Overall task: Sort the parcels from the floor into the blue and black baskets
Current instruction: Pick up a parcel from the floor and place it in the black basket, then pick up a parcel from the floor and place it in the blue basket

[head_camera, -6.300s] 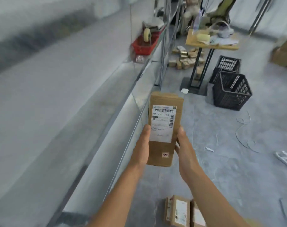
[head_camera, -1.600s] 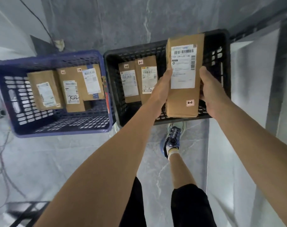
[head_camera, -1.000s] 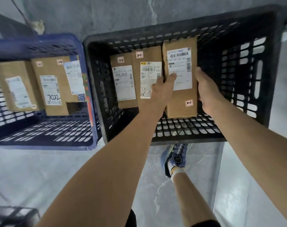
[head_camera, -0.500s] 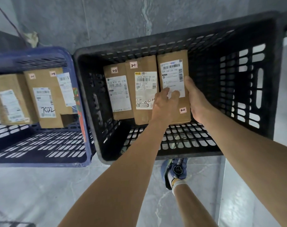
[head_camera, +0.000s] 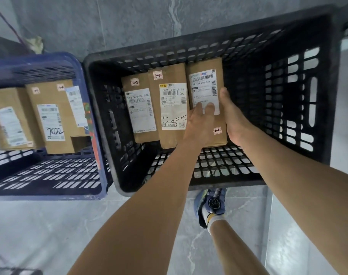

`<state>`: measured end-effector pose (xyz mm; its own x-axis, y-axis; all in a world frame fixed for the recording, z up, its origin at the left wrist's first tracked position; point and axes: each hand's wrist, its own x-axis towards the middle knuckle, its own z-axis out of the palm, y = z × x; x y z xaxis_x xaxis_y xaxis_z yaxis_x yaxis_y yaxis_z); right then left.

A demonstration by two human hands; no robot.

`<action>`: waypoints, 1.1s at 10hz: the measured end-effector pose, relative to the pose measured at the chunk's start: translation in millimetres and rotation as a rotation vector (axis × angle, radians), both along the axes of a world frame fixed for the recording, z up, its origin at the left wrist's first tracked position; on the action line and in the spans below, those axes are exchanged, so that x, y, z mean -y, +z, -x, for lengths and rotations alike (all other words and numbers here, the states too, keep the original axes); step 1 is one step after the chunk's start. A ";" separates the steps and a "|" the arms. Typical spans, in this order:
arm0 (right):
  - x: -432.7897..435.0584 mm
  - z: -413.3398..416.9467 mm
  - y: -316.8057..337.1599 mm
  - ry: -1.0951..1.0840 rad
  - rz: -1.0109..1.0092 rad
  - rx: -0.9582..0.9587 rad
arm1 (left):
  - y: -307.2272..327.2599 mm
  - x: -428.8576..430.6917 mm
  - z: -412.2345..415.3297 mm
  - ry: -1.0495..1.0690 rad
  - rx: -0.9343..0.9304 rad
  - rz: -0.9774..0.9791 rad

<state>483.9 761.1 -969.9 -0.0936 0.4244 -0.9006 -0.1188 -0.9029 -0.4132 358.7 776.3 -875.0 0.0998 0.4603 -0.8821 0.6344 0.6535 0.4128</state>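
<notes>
Your brown cardboard parcel, inside the black plastic basket.
Your right hand grips its edge; your left hand rests flat on it.

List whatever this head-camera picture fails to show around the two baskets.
Head view only:
- Blue basket: left part cut off by the frame edge, with its leftmost parcel.
- Rightmost parcel in the black basket: lower label covered by fingers of the left hand.
- Right hand: its fingers hidden behind that parcel.
- Label small print: too small to read.
</notes>
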 end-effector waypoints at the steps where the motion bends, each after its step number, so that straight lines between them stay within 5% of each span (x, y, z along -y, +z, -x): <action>1: -13.8 6.0 55.0 0.008 0.025 0.051 | 45.9 -14.5 6.4 0.119 0.063 0.047; 5: -62.3 12.3 314.6 -0.164 -0.273 0.163 | 245.9 -59.1 29.4 0.435 0.177 -0.157; 11: -22.4 62.3 744.0 -0.548 -0.828 0.304 | 650.2 -85.3 51.4 0.112 0.592 -0.476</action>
